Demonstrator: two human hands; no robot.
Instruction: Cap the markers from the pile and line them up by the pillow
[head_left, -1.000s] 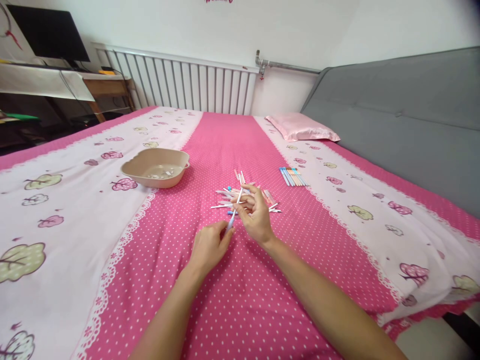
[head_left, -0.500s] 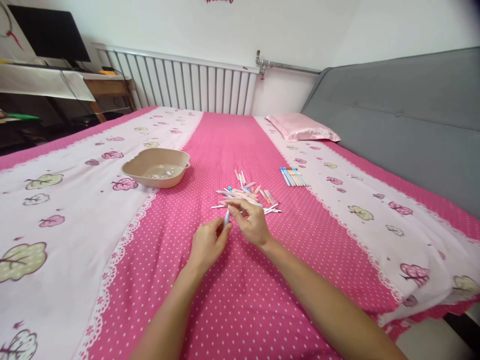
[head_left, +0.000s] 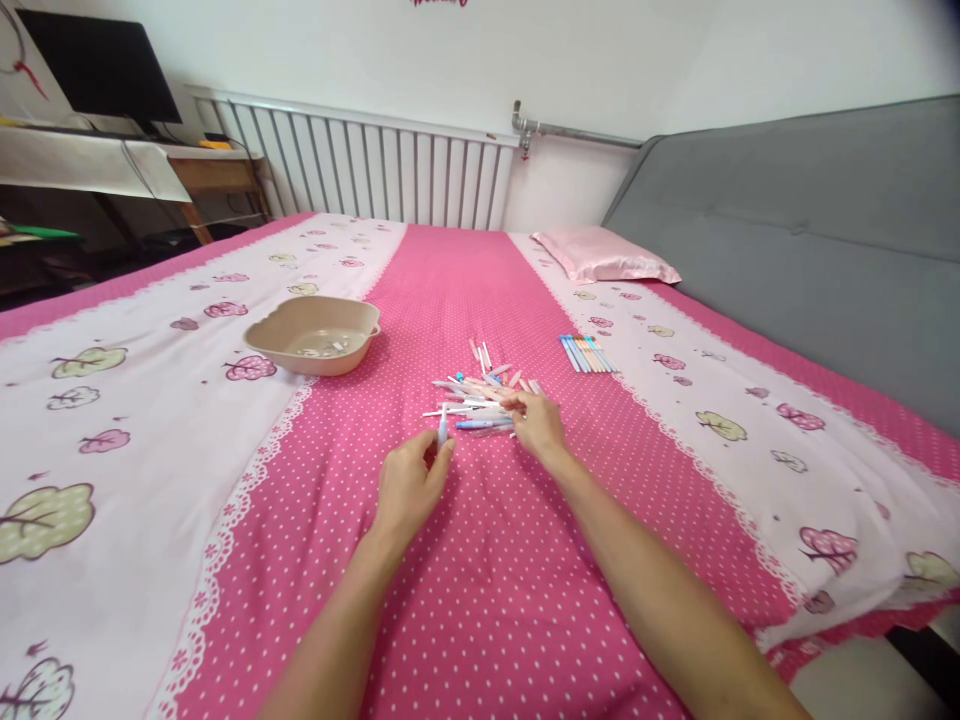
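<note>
My left hand [head_left: 409, 482] is closed around a pale blue pen barrel [head_left: 442, 432], held upright with a narrow white end on top. To the right, my right hand [head_left: 540, 428] reaches over the near right side of a loose pile of pen parts [head_left: 480, 388]. Its thumb and fingers are pinched together there; what lies between them, if anything, is too small to make out. The pile mixes white, pink and blue sticks and tubes. Close to my left hand, a blue pen part [head_left: 475, 425] lies at the pile's front edge.
A beige basin [head_left: 315, 360] with small pale pieces inside stands at the left. A neat row of pens [head_left: 589, 354] lies to the right of the pile. A pink pillow [head_left: 606, 256] rests farther back, against a grey headboard [head_left: 795, 230]. Pink dotted bedding covers the bed.
My right hand has moved away from the pen barrel, rightward to the pile. My left hand keeps the barrel and has shifted slightly left. The blue part in front has come into view.
</note>
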